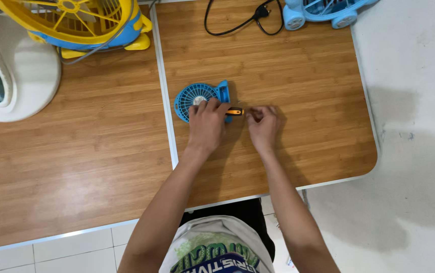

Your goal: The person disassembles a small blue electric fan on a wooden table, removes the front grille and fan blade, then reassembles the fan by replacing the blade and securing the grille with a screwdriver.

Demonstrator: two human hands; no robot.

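We see small blue handheld fan (197, 98) lying flat on right wooden table (308, 76), near its left edge. Left hand (206, 125) rests on fan, fingers curled over grille and base, pressing it down. Orange-and-black screwdriver handle (235, 112) pokes out just beside left hand, toward right hand (263, 124). Right fingertips (252, 115) pinched together near handle end; whether they touch it, we cannot tell. Black power cord (242, 23) lies at far edge. Yellow fan (76, 20) and white appliance (10, 71) sit on left table.
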